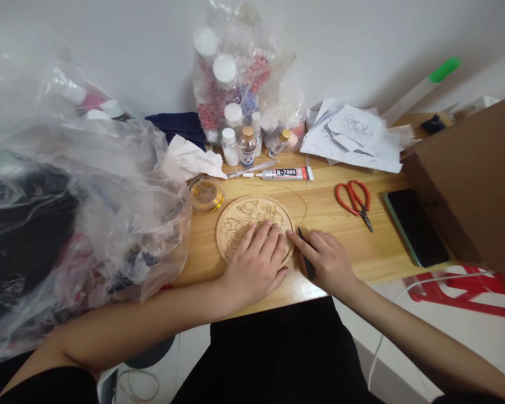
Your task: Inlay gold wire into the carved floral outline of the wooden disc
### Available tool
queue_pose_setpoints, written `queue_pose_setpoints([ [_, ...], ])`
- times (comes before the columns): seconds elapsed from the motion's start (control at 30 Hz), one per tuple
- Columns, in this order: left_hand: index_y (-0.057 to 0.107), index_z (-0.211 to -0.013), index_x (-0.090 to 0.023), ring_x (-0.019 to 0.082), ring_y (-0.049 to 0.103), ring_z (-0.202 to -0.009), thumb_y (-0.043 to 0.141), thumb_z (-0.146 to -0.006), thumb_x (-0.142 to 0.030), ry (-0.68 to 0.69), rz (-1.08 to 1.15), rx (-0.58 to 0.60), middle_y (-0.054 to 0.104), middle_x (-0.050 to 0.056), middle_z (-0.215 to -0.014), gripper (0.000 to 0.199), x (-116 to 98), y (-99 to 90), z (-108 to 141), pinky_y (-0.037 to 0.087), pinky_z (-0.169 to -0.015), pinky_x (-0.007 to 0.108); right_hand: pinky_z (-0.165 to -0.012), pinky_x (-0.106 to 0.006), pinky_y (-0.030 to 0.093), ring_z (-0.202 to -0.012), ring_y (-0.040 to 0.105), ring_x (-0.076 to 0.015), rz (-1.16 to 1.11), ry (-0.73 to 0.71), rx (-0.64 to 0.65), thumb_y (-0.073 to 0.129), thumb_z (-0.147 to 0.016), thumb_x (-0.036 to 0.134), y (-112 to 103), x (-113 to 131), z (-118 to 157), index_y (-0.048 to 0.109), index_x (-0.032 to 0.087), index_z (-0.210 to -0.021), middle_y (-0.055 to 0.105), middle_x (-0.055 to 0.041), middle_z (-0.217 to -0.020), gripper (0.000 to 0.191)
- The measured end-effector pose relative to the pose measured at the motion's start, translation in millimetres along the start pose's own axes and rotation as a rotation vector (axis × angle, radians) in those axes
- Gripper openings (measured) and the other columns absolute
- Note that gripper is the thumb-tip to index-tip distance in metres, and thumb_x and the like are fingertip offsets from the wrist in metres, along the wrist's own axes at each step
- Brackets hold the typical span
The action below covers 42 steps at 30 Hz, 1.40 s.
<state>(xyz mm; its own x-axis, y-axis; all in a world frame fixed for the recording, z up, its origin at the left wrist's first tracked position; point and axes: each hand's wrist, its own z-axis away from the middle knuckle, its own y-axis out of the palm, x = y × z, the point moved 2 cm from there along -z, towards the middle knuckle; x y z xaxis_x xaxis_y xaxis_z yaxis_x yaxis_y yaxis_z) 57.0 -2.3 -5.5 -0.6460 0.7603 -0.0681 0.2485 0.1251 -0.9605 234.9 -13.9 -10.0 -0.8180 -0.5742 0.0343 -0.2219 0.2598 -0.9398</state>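
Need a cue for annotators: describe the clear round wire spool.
On the light wooden table, find the round tan wooden board under the person's left hand. By its upper-left edge, below the crumpled white tissue, sits the clear round spool. Among its neighbours, only it is wound with shiny gold wire.

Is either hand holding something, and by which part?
The left hand lies on the round board, not gripping it. The right hand partly covers a black tool; whether it's gripped, and where, cannot be told.

Tube [287,174]: the text "B-7000" is standing in white on a black field.
Bottle with tan cap [248,152]: its label is showing print too small to read.
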Motion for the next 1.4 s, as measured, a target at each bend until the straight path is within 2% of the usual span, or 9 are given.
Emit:
queue_pose_setpoints([
  [0.2,0.056,-0.124,-0.006,0.032,0.048,-0.127,0.050,-0.090,-0.044,0.002,-0.005,-0.023,0.057,0.019,-0.131,0.051,-0.2,-0.3,-0.3,0.033,-0.107,0.047,-0.063,-0.030,0.042,-0.075,0.050,-0.0196,0.000,-0.026,-0.008,0.047,-0.088,0.013,1.3,-0.7,0.4,0.044,0.011,-0.139,0.060,-0.0089,-0.083,0.051],
  [0.43,0.057,-0.124,-0.006,0.033,0.047,-0.128,0.050,-0.090,-0.044,0.016,-0.029,-0.031,0.057,0.019,-0.132,0.051,-0.8,-1.2,0.2,0.031,-0.108,0.047,-0.065,-0.031,0.043,-0.076,0.051,-0.0191,-0.024,0.021,0.014,0.046,-0.089,0.014,1.0,-1.0,1.3,0.050,0.015,-0.135,0.060,-0.0088,-0.084,0.047],
  [0.63,0.057,-0.122,-0.007,0.033,0.049,-0.126,0.050,-0.090,-0.045,0.021,-0.053,-0.054,0.058,0.019,-0.131,0.051,-1.0,-2.0,0.3,0.033,-0.107,0.047,-0.064,-0.029,0.044,-0.072,0.051,-0.0169,-0.089,0.084,-0.030,0.047,-0.086,0.010,-2.7,-1.8,-0.3,0.042,0.017,-0.140,0.060,-0.0064,-0.084,0.055],
  [0.87,0.058,-0.122,-0.007,0.033,0.050,-0.125,0.051,-0.088,-0.045,0.028,-0.087,-0.058,0.057,0.018,-0.132,0.051,-1.7,-2.4,0.6,0.034,-0.107,0.047,-0.064,-0.029,0.043,-0.070,0.051,-0.0175,-0.048,0.116,-0.063,0.047,-0.083,0.010,-0.7,-0.2,0.9,0.057,0.010,-0.121,0.059,-0.0073,-0.080,0.039],
  [1.07,0.057,-0.124,-0.007,0.033,0.050,-0.125,0.052,-0.088,-0.044,0.033,-0.116,-0.067,0.058,0.019,-0.131,0.052,-1.7,-4.2,0.3,0.036,-0.106,0.046,-0.066,-0.031,0.043,-0.072,0.052,-0.0190,-0.116,0.212,-0.054,0.047,-0.082,0.010,2.9,-1.1,3.2,0.058,0.010,-0.121,0.060,-0.0085,-0.081,0.040],
  [1.23,0.059,-0.121,-0.004,0.035,0.055,-0.120,0.055,-0.089,-0.042,0.131,-0.146,-0.193,0.062,0.021,-0.123,0.050,-13.9,-15.4,2.1,0.037,-0.104,0.049,-0.066,-0.030,0.045,-0.073,0.054,-0.0190,-0.175,0.294,-0.106,0.048,-0.082,0.010,4.0,-3.2,5.6,0.060,0.013,-0.118,0.061,-0.0087,-0.082,0.038],
  [1.3,0.061,-0.119,-0.006,0.033,0.056,-0.118,0.055,-0.091,-0.036,0.147,-0.004,-0.218,0.063,0.020,-0.121,0.042,-17.2,-25.4,-0.3,0.037,-0.104,0.050,-0.064,-0.029,0.045,-0.072,0.056,-0.0190,-0.210,0.329,-0.150,0.048,-0.083,0.011,3.8,-4.4,5.7,0.062,0.014,-0.115,0.061,-0.0085,-0.080,0.035],
  [1.33,0.063,-0.116,-0.008,0.033,0.056,-0.118,0.056,-0.090,-0.032,0.097,0.172,-0.197,0.064,0.019,-0.121,0.036,-16.3,-31.0,-3.0,0.036,-0.105,0.051,-0.063,-0.029,0.046,-0.072,0.056,-0.0192,-0.234,0.344,-0.175,0.048,-0.083,0.011,3.5,-5.2,5.7,0.062,0.014,-0.114,0.061,-0.0085,-0.079,0.034],
  [1.4,0.068,-0.107,-0.014,0.032,0.056,-0.117,0.061,-0.085,-0.027,-0.099,0.639,-0.104,0.066,0.016,-0.118,0.027,-10.3,-41.3,-10.6,0.034,-0.107,0.053,-0.063,-0.029,0.047,-0.072,0.058,-0.0195,-0.294,0.369,-0.226,0.047,-0.085,0.012,2.7,-7.1,5.7,0.063,0.015,-0.112,0.062,-0.0088,-0.079,0.032],
])
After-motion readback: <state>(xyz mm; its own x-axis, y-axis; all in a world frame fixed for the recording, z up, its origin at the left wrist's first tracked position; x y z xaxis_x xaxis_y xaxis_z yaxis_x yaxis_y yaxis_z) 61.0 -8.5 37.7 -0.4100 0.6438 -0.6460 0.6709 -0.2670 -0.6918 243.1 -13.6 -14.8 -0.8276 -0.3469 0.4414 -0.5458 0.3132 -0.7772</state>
